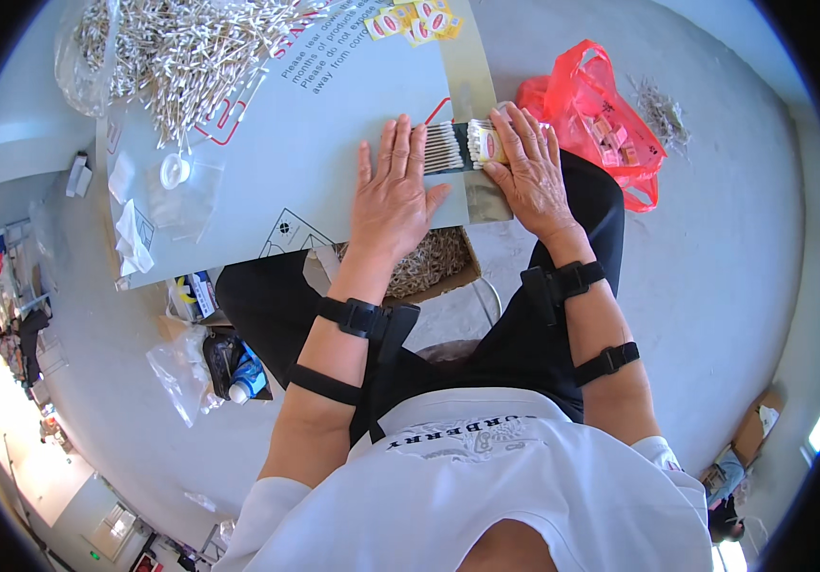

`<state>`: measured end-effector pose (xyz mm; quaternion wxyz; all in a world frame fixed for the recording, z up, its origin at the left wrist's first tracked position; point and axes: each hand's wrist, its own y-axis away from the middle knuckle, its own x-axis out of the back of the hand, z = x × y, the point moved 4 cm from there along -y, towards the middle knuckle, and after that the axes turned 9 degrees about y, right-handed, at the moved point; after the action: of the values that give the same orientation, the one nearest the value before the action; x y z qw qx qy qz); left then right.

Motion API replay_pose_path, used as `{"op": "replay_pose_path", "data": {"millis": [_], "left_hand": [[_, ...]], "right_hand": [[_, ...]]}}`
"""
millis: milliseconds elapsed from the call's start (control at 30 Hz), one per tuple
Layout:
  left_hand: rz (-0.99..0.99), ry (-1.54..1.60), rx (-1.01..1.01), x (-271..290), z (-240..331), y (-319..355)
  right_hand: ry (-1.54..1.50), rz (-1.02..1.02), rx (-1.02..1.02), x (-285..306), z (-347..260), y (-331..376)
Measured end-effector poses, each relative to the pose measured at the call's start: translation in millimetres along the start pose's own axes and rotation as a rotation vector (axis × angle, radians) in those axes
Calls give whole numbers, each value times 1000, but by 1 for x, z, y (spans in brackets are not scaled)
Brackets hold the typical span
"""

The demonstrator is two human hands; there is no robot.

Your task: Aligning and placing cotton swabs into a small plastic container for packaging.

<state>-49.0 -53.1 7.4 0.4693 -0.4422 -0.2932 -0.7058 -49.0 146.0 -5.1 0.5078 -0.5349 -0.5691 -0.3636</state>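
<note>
One swab row (442, 148), left hand (392, 195) spread flat, right hand (530, 172) over packet (485, 143), its grip unclear

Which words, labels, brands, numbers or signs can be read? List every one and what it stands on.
I won't copy wording or brands; print stands here:
Grey board: dark lines, readable; larger red lettering.
White shirt: dark lettering, readable.
Yellow-and-white packets: red ovals, lettering too small.
Pack at the right hand: red oval, lettering too small.
Red bag: print too small.
</note>
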Motion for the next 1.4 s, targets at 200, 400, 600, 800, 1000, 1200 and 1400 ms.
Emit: {"op": "replay_pose_path", "data": {"millis": [200,400,600,800,1000,1200,1400], "left_hand": [[-6,8,-19,-8,14,-9],[-7,38,-67,-14,25,-14],[-13,52,-60,-12,30,-16],[24,43,-41,-12,30,-11],[64,57,11,-13,33,-7],[65,44,33,-15,32,-4],[101,57,41,-13,33,-4]], "right_hand": [[-58,3,5,0,-1,-1],[-94,29,21,0,-1,-2],[-107,31,5,1,-1,-2],[-122,33,19,10,-3,-8],[-161,36,60,12,0,-15],[-187,-7,91,13,1,-19],[-241,-31,103,8,7,-23]]}}
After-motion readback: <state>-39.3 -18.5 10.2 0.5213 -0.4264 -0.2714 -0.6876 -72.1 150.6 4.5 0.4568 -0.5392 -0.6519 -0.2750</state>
